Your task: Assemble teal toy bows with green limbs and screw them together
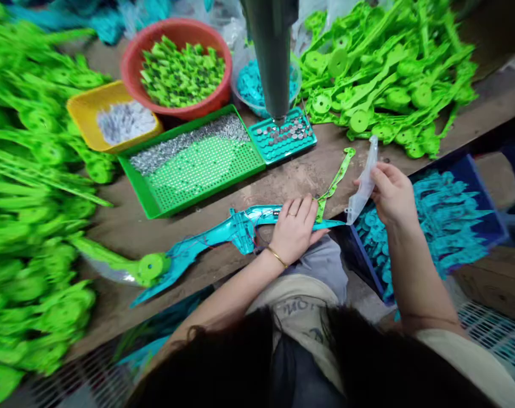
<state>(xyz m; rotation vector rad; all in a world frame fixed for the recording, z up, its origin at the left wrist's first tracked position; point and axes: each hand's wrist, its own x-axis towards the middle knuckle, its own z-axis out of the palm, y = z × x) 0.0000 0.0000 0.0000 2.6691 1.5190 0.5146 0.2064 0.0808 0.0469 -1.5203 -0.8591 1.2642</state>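
A long blue plastic piece [198, 241] with thin wires lies across the table's front edge. My left hand [297, 229] rests over its right part, fingers closed around it. Just beyond those fingers a narrow green part [339, 177] sticks up and to the right. My right hand [391, 190] pinches a translucent white curved piece [362, 190], whose lower end is near the blue piece's pointed tip. At the blue piece's left end sits a green part with a round disc [152, 268] and a clear strip beneath it.
Green parts pile up at left [32, 198] and back right [388, 73]. Between them stand a red bowl [132, 68], yellow tray [85, 122], green tray [198, 175] and blue tray [289, 150]. A dark post [271, 56] hangs above. A blue crate [486, 198] is at right.
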